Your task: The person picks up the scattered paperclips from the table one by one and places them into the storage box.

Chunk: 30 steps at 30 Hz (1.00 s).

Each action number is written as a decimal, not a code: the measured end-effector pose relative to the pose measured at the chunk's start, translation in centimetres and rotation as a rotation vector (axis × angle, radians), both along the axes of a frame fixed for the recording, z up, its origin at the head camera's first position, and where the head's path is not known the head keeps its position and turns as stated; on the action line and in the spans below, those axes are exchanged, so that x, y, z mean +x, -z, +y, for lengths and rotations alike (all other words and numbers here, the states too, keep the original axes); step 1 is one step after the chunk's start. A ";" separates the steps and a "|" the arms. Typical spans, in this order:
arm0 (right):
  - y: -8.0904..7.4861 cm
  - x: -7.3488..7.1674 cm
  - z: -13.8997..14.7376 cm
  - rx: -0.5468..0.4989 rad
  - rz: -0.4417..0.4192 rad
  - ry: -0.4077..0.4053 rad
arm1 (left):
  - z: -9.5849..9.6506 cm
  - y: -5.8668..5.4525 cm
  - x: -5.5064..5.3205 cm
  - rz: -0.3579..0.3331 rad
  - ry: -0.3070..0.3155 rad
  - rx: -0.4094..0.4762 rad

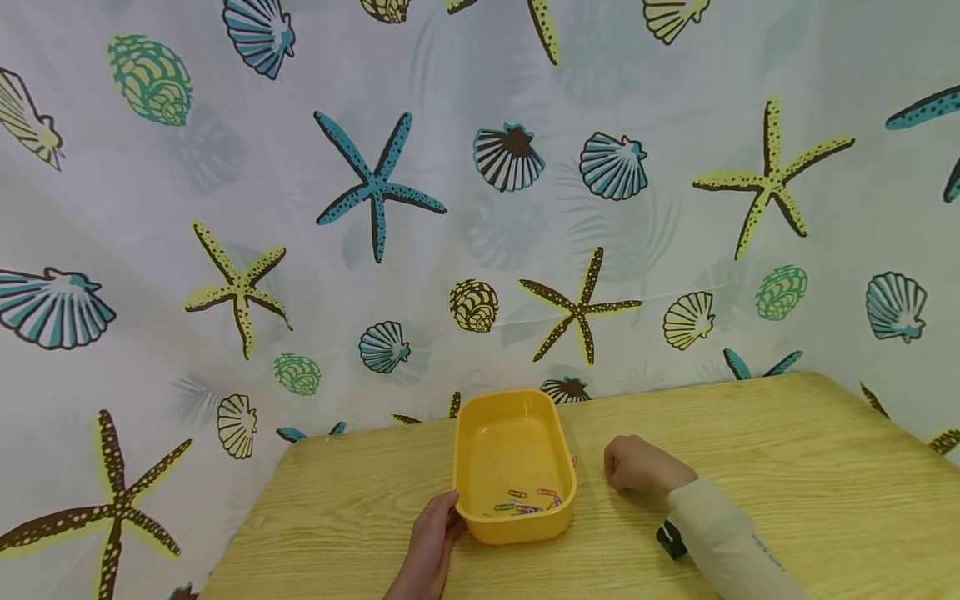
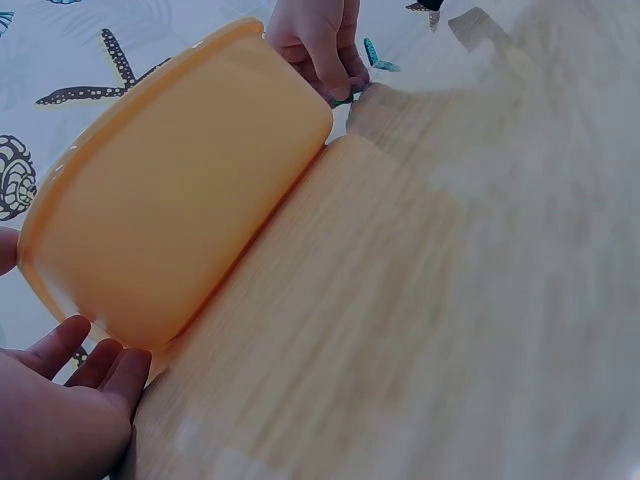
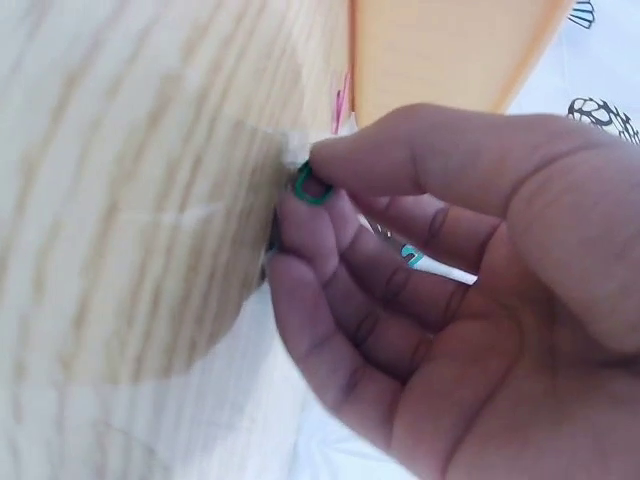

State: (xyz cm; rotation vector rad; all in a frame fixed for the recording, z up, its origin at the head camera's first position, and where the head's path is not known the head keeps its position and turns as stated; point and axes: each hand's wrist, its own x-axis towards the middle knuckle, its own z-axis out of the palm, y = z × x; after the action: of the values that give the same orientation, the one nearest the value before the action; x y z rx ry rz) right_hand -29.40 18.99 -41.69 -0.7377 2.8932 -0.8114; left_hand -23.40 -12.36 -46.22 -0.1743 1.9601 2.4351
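A yellow plastic tray (image 1: 517, 533) stands on the wooden table, with several coloured paper clips (image 1: 517, 494) lying at its near end. My left hand (image 1: 431, 542) holds the tray's near left corner; in the left wrist view its fingers (image 2: 125, 378) rest against the lower wall and a fingertip is at the rim. To the right of the tray, low over the table, my right hand (image 1: 645, 465) pinches a green paper clip (image 3: 312, 188) between thumb and fingertips. A pinkish-red paper clip (image 3: 341, 103) is on the table beside the tray's right wall.
The wooden table (image 1: 750, 450) extends on both sides of the tray. Behind it hangs a white cloth (image 1: 420, 300) printed with starfish and shells. A small black device (image 1: 671, 540) sits at my right wrist.
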 end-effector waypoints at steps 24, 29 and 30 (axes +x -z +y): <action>-1.8 -0.7 -0.1 -0.265 0.020 -0.068 | 0.1 0.0 0.1 -0.008 -0.017 0.000; -1.8 -0.6 0.0 -0.305 0.022 -0.042 | 0.1 -0.1 0.2 -0.002 -0.014 0.005; -1.8 -0.6 -0.1 -0.307 0.022 -0.039 | 0.1 -0.1 0.2 -0.002 -0.013 0.006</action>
State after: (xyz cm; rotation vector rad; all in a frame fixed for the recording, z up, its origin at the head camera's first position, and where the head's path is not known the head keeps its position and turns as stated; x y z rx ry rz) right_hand -30.03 18.93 -39.84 -0.8272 2.7947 -1.2672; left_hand -23.19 -12.31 -46.09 -0.1902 1.9564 2.4480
